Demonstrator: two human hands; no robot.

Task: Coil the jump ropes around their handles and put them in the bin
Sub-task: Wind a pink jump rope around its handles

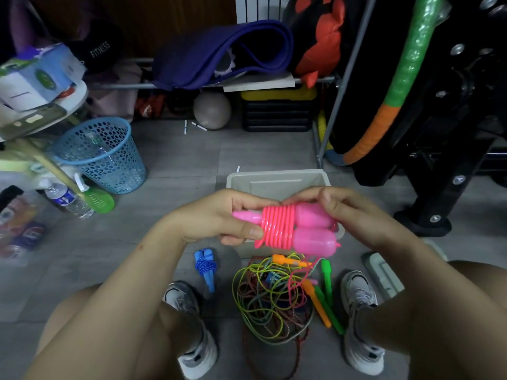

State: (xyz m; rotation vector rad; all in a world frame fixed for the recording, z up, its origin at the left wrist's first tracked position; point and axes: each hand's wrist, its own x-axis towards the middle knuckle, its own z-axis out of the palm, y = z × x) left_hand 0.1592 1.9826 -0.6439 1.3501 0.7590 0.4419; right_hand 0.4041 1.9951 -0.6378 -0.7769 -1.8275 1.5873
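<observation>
I hold a pink jump rope (278, 229) with its cord wound tightly round its two pink handles, just above the beige bin (274, 182). My left hand (219, 218) grips the narrow handle ends, thumb against the coil. My right hand (354, 212) curls over the thick handle ends, fingertips on the coil's top. A coiled blue jump rope (205, 266) lies on the floor to the left. Between my shoes sits a tangled pile of ropes (271, 300) with orange and green handles (322, 300).
A blue mesh wastebasket (101, 154) stands at the left, with a water bottle (68, 200) and green spray bottle near it. A rack with a purple mat (219, 56), a grey ball (211, 110) and a black-yellow toolbox stands behind. Black gym equipment fills the right.
</observation>
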